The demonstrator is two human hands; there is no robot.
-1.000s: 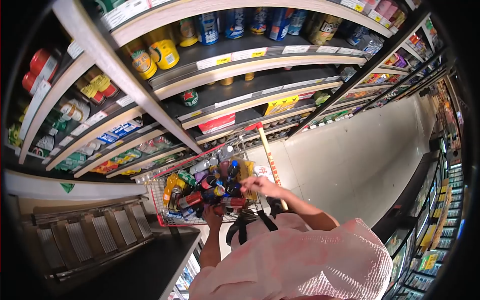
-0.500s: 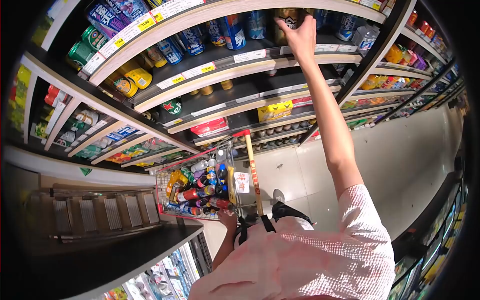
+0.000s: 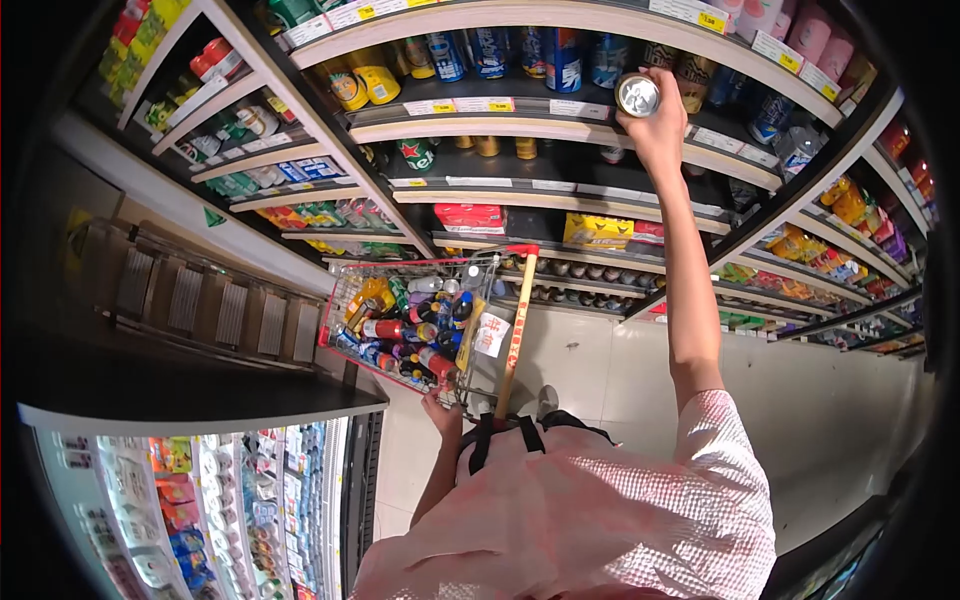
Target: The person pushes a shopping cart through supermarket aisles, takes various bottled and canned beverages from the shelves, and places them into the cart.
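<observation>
My right hand (image 3: 664,128) is closed around a drink can (image 3: 639,95), just in front of a shelf of upright cans. The can's silver top tilts toward me; my fingers hide much of its side. Down at the lower left, my left hand (image 3: 441,413) is at the near corner of a shopping cart (image 3: 326,312), its fingers curled at the rim. Bottles and cans fill the cart, among them a red-labelled bottle (image 3: 382,329). The cart's yellow handle (image 3: 517,325) runs in front of my body, beside a white sign (image 3: 490,335).
Curved shelves carry more drinks, including a blue can (image 3: 564,62), yellow cans (image 3: 377,84) and a green can (image 3: 416,153). Lower down sit a red pack (image 3: 470,218) and a yellow pack (image 3: 597,230). A lit display case (image 3: 215,500) stands at lower left. Tiled floor (image 3: 620,375) lies at right.
My right hand has drawn a can out from the shelf and down toward me. The view has shifted, so the shelves and cart appear moved. My left hand stays by the cart.
</observation>
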